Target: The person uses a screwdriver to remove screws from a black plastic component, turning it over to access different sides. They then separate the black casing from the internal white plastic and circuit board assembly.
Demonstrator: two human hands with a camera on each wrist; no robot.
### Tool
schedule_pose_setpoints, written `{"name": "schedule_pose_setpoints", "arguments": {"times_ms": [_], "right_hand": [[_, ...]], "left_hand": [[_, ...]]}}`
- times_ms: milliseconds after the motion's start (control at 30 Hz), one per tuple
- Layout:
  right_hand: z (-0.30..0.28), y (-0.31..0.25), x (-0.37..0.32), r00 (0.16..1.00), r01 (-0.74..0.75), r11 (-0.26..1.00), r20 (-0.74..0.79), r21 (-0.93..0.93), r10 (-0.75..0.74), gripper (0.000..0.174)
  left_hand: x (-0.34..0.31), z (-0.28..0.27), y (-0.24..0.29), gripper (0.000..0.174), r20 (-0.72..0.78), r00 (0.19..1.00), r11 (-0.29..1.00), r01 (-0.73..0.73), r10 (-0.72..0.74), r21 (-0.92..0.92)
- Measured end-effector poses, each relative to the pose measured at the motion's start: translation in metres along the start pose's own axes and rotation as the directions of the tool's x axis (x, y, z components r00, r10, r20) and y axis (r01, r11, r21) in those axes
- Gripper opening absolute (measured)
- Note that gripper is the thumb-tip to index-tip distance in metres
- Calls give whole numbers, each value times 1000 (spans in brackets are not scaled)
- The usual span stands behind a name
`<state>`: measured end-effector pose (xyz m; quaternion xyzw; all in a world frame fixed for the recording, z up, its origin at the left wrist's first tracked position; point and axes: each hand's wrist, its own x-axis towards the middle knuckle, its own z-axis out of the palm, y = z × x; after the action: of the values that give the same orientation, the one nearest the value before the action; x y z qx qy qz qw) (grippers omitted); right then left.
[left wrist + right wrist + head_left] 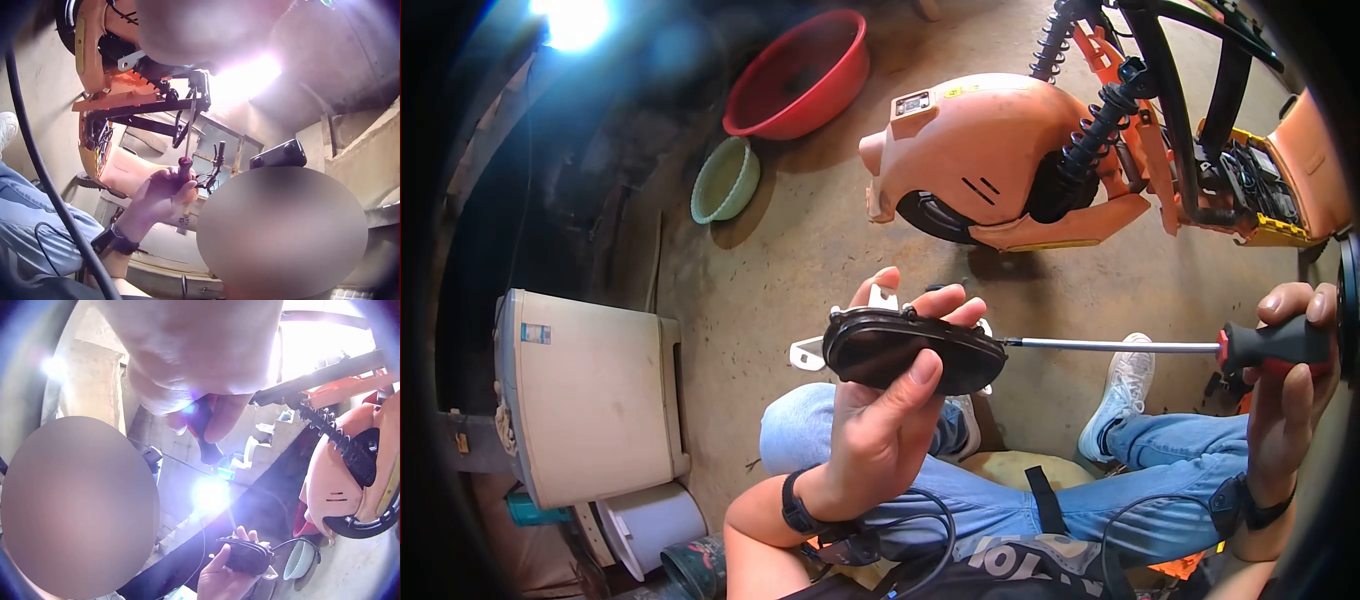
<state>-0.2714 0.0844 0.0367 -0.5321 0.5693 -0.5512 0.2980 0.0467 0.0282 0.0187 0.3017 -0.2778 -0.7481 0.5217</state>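
In the head view my left hand (pixel 870 435) grips a black oval housing (pixel 880 355), thumb across its near face and fingers behind it. White bracket tabs (pixel 806 353) stick out from the housing's edge. A screwdriver (pixel 1115 346) with a black and red handle lies level in my right hand (pixel 1280 435), fingers and thumb around the handle. Its tip meets the right end of the housing. The right wrist view shows the housing (pixel 247 556) in the left hand from above; in the left wrist view the screwdriver handle (pixel 185 169) sits in the right hand.
An orange scooter (pixel 990 150) with black coil-spring shocks (pixel 1090 140) stands ahead on the concrete floor. Behind it to the left lie a red basin (pixel 820 110) and a pale green basin (pixel 728 180). A white cabinet (pixel 595 400) and a white bucket (pixel 655 525) stand at left.
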Motion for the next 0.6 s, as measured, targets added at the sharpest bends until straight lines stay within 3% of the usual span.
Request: {"name": "schedule_pose_setpoints", "arguments": {"times_ms": [100, 600], "right_hand": [[-3, -6, -2, 998, -19, 1000, 62, -22, 21, 61], [8, -7, -8, 999, 34, 999, 2, -33, -34, 66]], "left_hand": [[-2, 3, -2, 65, -1, 998, 997, -64, 64, 53], [-2, 0, -5, 63, 40, 996, 993, -81, 78, 80]]}}
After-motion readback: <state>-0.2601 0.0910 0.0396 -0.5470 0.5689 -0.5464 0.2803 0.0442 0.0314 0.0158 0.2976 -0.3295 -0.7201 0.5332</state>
